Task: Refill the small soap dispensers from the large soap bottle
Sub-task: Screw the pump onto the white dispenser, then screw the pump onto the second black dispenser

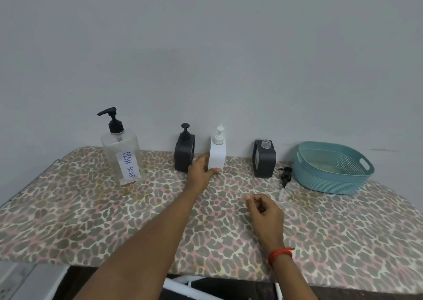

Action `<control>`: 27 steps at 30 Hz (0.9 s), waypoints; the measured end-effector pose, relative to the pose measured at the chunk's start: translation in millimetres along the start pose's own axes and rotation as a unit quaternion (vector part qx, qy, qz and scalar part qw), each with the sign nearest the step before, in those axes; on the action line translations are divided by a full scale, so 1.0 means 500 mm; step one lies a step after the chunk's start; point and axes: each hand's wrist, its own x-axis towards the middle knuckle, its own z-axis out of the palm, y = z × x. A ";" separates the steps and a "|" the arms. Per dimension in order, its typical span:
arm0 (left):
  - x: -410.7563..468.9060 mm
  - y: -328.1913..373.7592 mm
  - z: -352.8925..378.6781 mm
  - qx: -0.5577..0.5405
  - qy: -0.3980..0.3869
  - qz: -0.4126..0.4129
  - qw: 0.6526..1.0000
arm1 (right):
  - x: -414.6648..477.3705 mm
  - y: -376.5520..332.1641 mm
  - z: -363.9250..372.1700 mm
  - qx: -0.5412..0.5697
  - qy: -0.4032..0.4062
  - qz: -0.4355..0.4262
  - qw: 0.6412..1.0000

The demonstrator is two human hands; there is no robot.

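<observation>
1. Head view: the left hand [201,173] reaches to the middle of the frame and holds the white dispenser [218,156] low down. The thumb lies across its front, and the fingers go round its left side.
2. The right hand [265,210] is lower and to the right, over the spotted tabletop [91,208]. Its fingers are loosely curled, and I see nothing in them.
3. The white dispenser stands by the wall with its pump top on. I think the step in hand is to bring it closer so it can be opened.
4. To do this well, keep it upright and hold the body firmly with the left hand. Then the right hand can come up and twist off the pump top. Lift it, don't drag it.
5. The large soap bottle [121,155], marked DISH SOAP, stands at the left-middle of the frame, well apart from both hands. It looks almost empty, with only a little at the bottom.
6. A black dispenser [184,154] stands just beside the white one, on its left, very near the left hand. A bump could tip it.
7. Further right stands another black dispenser [264,161] with no top on. A loose pump [285,178] lies on the tabletop beside it, next to a blue-green basket [332,173] at the right of the frame.
</observation>
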 end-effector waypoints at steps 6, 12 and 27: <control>-0.065 0.011 -0.011 0.154 0.004 0.007 0.988 | 0.002 0.001 0.001 -0.003 0.027 0.016 1.000; -0.216 -0.010 -0.096 0.293 -0.033 0.065 0.953 | 0.032 0.011 0.003 -0.060 0.113 0.034 0.991; -0.246 0.003 -0.115 0.286 0.008 0.058 0.956 | 0.281 -0.058 0.000 -0.216 -0.004 0.116 0.969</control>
